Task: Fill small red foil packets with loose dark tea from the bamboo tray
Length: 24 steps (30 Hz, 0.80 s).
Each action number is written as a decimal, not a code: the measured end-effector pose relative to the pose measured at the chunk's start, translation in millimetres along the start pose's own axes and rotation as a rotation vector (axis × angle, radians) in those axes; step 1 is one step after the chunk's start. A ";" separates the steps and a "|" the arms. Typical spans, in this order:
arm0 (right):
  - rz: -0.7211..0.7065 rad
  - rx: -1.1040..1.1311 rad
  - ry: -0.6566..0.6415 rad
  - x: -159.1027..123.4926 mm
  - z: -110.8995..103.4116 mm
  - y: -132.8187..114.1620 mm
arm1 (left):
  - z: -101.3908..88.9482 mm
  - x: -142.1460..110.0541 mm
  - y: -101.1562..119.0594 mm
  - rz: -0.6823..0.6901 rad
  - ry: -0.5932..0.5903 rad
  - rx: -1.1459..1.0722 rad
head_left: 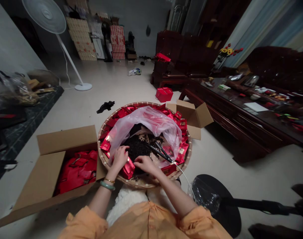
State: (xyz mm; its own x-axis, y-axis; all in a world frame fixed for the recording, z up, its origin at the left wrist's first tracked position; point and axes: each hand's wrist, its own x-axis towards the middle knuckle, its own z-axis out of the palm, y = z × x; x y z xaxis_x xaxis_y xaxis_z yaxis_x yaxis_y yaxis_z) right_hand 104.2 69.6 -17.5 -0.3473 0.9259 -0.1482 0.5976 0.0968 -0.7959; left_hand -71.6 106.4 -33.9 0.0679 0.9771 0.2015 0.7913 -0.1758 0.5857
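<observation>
A round woven bamboo basket (188,146) rests in front of my lap. Inside it, a clear plastic bag (151,116) lies open around a heap of dark loose tea leaves (138,147). My left hand (119,158) is curled at the left of the heap, around the upper end of a red foil pouch (128,168). Just right of that pouch, my right hand (146,165) has its fingers drawn together low over the leaves; what they hold, if anything, is hidden. A black flat iron (162,153) with a white cord lies on the bag's right side.
Red foil packets (182,124) ring the basket. At left stands an open cardboard box (48,171) full of red pouches; another open carton (191,114) is behind right. A black round stand base (213,202) lies right, a white fan (83,87) far left, a dark wooden table (216,103) right.
</observation>
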 end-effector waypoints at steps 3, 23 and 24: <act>-0.001 -0.333 0.015 -3.8 28.6 -14.6 | 1.2 -0.1 -6.1 -0.019 -0.020 -0.009; 0.176 0.038 0.118 12.9 31.4 -4.2 | -23.9 -8.3 -1.3 0.044 -0.075 -0.090; 0.143 0.059 0.140 14.0 21.7 -2.7 | -27.2 -9.0 1.0 0.061 -0.082 -0.092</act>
State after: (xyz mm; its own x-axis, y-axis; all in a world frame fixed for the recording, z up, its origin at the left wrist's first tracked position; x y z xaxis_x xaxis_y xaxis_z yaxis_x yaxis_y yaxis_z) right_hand 82.1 74.4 -30.1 -0.1556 0.9708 -0.1823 0.5892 -0.0569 -0.8060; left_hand -87.9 94.1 -13.7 0.1670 0.9701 0.1764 0.7251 -0.2420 0.6447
